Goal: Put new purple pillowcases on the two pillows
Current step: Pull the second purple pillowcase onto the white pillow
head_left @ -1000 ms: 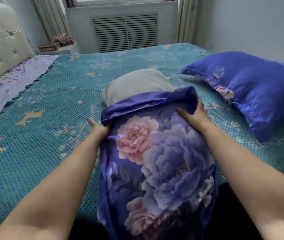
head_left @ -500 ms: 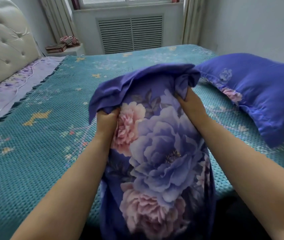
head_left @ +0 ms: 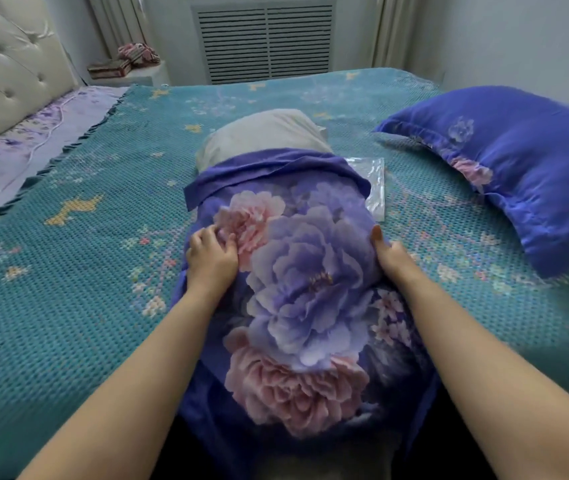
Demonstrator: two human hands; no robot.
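Pillow lies mid-bed on the teal bedspread, its far end bare, the rest inside the floral purple pillowcase. Left hand: fingers curled, gripping the case's left side. Right hand: thumb up against the right side, fingers tucked under, grip unclear. Clear plastic bag just beside, right. Finished purple pillow well apart, right. Tufted headboard left.

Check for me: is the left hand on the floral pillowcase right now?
Touching. The head view shows the left hand with fingers curled into the floral pillowcase, bunching the fabric beside the pink flower.
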